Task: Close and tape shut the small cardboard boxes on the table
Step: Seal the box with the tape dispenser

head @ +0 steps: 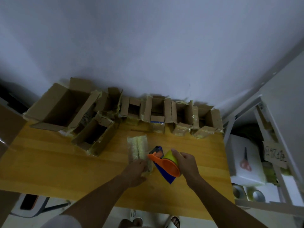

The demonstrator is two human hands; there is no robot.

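Note:
A small closed box [137, 148], covered in yellowish tape, lies near the middle of the wooden table [49, 163]. My left hand [137, 171] holds its near end, fingers curled on it. My right hand [186, 165] grips an orange and blue tape dispenser [164, 163] with a yellow-green tape roll, just to the right of the box. Several open cardboard boxes [157, 111] with raised flaps stand in a row along the table's far edge by the wall.
A larger open box [60, 106] sits at the far left, another open one [94, 135] in front of it. To the right, a white shelf frame [269, 129] holds scissors [245, 160] on white foam and tape rolls [258, 195]. My sandalled feet show below the table.

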